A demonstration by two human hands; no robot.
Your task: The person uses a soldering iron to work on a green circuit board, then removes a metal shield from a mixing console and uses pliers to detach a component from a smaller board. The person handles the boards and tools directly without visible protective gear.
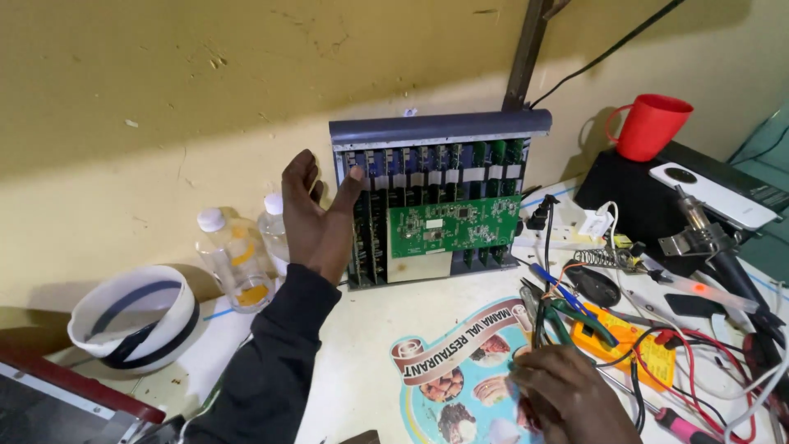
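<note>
A round printed mat (460,374) with food pictures and a brown ribbon banner lies on the white table (362,345), and 2 clear bottles (238,255) with yellow labels stand by the wall. The left hand (316,218) is raised and open, its thumb touching the left edge of the upright board rack (436,205). The right hand (567,395) rests on the mat beside green-handled pliers (567,316); whether it grips anything I cannot tell.

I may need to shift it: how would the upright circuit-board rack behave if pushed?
The rack stands on edge near the wall, so it would probably tip. Its exposed boards look fragile. The left hand touching its side suggests it needs steadying.
</note>
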